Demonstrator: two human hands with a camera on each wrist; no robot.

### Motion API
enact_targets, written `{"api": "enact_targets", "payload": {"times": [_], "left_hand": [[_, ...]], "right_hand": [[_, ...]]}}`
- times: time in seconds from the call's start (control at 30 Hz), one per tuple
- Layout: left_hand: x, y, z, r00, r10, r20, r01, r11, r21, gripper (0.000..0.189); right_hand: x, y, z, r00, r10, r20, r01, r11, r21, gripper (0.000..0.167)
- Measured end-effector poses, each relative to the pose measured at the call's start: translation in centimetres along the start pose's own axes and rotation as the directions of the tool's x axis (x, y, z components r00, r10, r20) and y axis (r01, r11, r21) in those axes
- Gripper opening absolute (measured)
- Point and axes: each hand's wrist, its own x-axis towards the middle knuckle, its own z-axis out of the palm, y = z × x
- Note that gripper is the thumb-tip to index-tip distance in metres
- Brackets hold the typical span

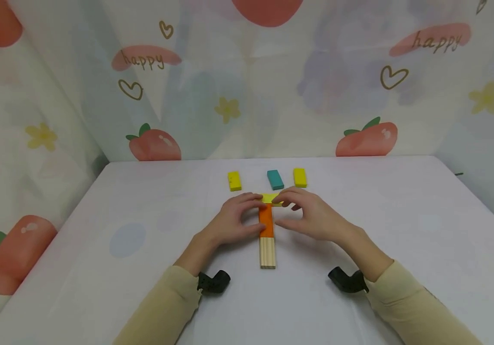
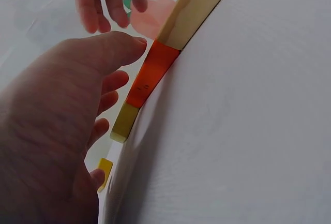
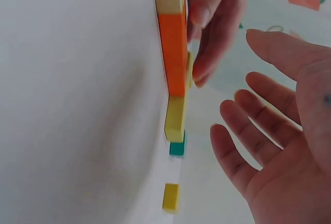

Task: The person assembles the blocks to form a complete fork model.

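Observation:
Laid end to end on the table are a plain wooden block (image 1: 267, 253) and an orange block (image 1: 266, 221), with a yellow block (image 1: 270, 198) set crosswise at the far end. My left hand (image 1: 240, 219) hovers close on the left, its thumb overlapping the orange block in the head view. In the left wrist view its thumb (image 2: 121, 50) shows beside the row. On the right, my right hand (image 1: 313, 215) has its fingers spread near the yellow block's right end. The right wrist view shows its palm (image 3: 289, 182) facing the row with nothing held.
Behind the row lie a yellow block (image 1: 234, 181), a teal block (image 1: 275, 179) and another yellow block (image 1: 300, 178). The white table (image 1: 143, 287) meets a patterned cloth backdrop (image 1: 264, 129). Each wrist carries a black camera mount (image 1: 214, 281).

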Motion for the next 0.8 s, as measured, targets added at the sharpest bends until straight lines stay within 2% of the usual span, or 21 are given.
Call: {"api": "enact_targets", "payload": {"times": [0.23, 0.4, 0.8], "left_hand": [[-0.3, 0.0, -0.1, 1.000, -0.003, 0.002, 0.003, 1.000, 0.006, 0.048], [-0.4, 0.0, -0.2, 1.000, -0.027, 0.013, 0.027, 1.000, -0.002, 0.049], [-0.2, -0.3, 0.0, 1.000, -0.023, 0.020, 0.023, 0.999, -0.025, 0.048]], "right_hand": [[1.7, 1.6, -1.5, 0.997, 0.044, -0.068, -0.045, 0.999, 0.000, 0.043], [2.7, 2.9, -2.3, 0.988, 0.128, -0.088, -0.128, 0.992, 0.008, 0.046], [4.0, 5.8, -3.1, 0.965, 0.252, -0.070, -0.250, 0.968, 0.027, 0.049]]}}
